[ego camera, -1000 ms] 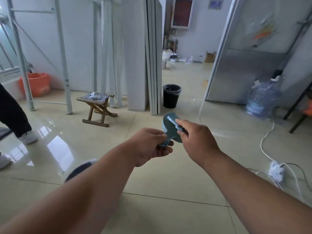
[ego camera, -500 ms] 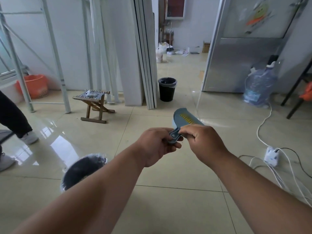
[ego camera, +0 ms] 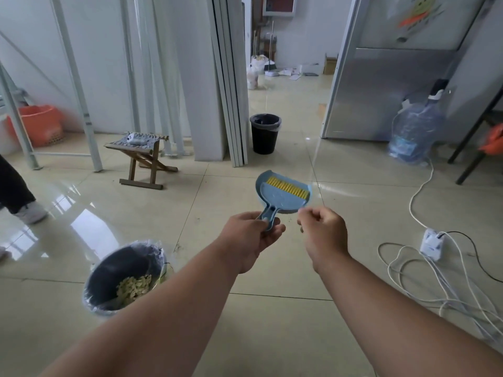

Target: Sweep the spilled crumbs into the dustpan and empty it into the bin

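Observation:
My left hand (ego camera: 250, 238) grips the handle of a small blue dustpan (ego camera: 280, 201), held out in front of me above the floor. A brush with yellow bristles (ego camera: 288, 187) lies nested in the pan. My right hand (ego camera: 324, 232) hovers just right of the handle with its fingers curled and nothing in them; it does not touch the pan. A lined grey bin (ego camera: 109, 270) stands on the floor at lower left, with pale crumbs (ego camera: 134, 288) heaped inside it. A few dark specks (ego camera: 178, 246) lie on the tiles by the bin.
A black bin (ego camera: 264, 137) stands by leaning white panels. A folding stool (ego camera: 141, 156) is to the left, with an orange basket (ego camera: 40, 123) behind it. Another person's leg (ego camera: 16, 191) is at far left. A water jug (ego camera: 413, 131), power strip (ego camera: 432, 243) and loose cables (ego camera: 435, 289) lie right.
My right hand has let go of the dustpan and drawn to the right. The pan now faces up with the brush in it. The view tilted down, showing the bin.

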Demonstrator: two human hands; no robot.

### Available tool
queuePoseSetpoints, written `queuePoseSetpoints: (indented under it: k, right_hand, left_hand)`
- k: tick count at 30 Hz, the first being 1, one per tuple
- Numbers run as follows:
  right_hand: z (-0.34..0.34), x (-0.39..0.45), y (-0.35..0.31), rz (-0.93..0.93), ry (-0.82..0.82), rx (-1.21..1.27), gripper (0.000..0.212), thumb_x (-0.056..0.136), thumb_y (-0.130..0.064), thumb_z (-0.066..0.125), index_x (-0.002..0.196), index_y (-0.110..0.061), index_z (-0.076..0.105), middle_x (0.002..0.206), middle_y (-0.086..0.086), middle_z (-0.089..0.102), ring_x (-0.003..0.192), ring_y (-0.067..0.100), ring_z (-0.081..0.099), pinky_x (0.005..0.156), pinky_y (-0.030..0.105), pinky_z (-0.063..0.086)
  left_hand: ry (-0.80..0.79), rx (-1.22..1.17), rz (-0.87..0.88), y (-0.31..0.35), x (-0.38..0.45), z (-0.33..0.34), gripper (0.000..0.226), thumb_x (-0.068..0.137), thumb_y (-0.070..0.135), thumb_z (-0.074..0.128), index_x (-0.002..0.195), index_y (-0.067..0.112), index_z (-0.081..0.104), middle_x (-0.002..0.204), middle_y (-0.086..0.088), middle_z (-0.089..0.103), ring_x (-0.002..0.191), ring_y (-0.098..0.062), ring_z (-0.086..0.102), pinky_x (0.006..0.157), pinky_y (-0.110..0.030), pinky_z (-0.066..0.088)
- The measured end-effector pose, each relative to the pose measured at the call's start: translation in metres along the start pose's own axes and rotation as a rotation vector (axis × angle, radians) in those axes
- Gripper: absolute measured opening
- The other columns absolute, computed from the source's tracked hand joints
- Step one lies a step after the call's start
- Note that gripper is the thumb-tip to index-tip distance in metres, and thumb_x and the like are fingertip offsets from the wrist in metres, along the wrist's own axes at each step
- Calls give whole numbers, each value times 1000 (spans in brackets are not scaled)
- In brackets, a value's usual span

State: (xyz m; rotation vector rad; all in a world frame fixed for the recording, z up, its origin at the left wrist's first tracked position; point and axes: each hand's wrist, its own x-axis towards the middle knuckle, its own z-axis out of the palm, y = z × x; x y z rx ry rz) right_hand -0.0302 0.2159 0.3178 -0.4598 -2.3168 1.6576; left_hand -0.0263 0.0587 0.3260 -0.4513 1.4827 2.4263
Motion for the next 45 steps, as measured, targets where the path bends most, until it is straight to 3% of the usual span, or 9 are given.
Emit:
queuePoseSetpoints:
  k: [5, 11, 22, 25, 27, 32, 36, 39, 45]
  right_hand:
    - [35, 19, 37, 406, -304, 255, 30, 93, -44, 71, 96, -15, 78, 86, 1, 81, 83, 19, 74, 82, 38, 62]
    - [92, 32, 119, 597, -320, 304, 18, 93, -28, 73, 101, -13, 77, 95, 8, 81, 84, 24, 75, 79, 37, 57]
    - [178, 19, 318, 805, -413, -108, 17, 96, -21, 63, 94, -8, 74, 77, 5, 78, 62, 16, 65, 53, 26, 49]
    - [192, 12, 358, 869, -435, -185, 17, 98, -16, 58, 95, -3, 70, 75, 8, 77, 59, 16, 62, 49, 25, 46]
    - [197, 9, 375, 874, -456, -248, 17, 99, -15, 55, 94, -5, 68, 75, 9, 79, 59, 18, 62, 51, 27, 46]
    - [203, 14, 399, 838, -549, -423, 24, 99, -20, 48, 85, -12, 67, 66, 4, 77, 56, 19, 63, 59, 31, 51]
    - [207, 23, 407, 817, -543, -498, 35, 106, -30, 43, 84, -14, 65, 67, 6, 77, 53, 19, 64, 54, 26, 48]
    - [206, 34, 409, 818, -537, -552, 45, 107, -38, 38, 81, -12, 65, 68, 10, 76, 58, 25, 69, 62, 33, 57]
    - [184, 67, 374, 586, -583, -726, 47, 99, -44, 31, 97, -14, 67, 98, 12, 76, 93, 32, 69, 90, 40, 56]
  left_hand:
    - [-22, 15, -99, -25, 29, -10, 22, 107, -4, 50, 124, -1, 64, 114, -24, 75, 91, -30, 78, 82, -38, 66]
    - [22, 199, -276, -94, 81, -70, 23, 103, 5, 63, 125, -2, 61, 102, -18, 78, 88, -30, 76, 77, -37, 63]
    - [171, 735, -542, -256, 168, -196, 19, 83, 2, 85, 96, 0, 71, 84, -16, 72, 68, -23, 71, 60, -28, 64]
    - [160, 849, -585, -297, 177, -215, 15, 82, 1, 84, 86, 5, 70, 79, -16, 72, 65, -27, 72, 66, -41, 68]
    - [146, 919, -590, -316, 181, -224, 15, 82, 4, 83, 85, 6, 68, 76, -15, 74, 66, -31, 77, 70, -50, 67]
    - [47, 1140, -601, -324, 187, -230, 20, 81, 22, 86, 90, 11, 72, 76, -8, 79, 51, -11, 66, 39, -17, 45]
    - [-120, 1369, -519, -325, 202, -226, 19, 79, 28, 84, 87, 16, 71, 85, -1, 72, 76, -20, 64, 50, -24, 35]
    - [-214, 1388, -494, -314, 219, -221, 32, 77, 34, 88, 99, 14, 77, 96, -5, 75, 84, -23, 67, 67, -29, 52]
    - [-10, 1236, -375, -243, 238, -208, 66, 70, 46, 94, 128, 25, 71, 112, 3, 75, 93, -14, 70, 84, -28, 56]
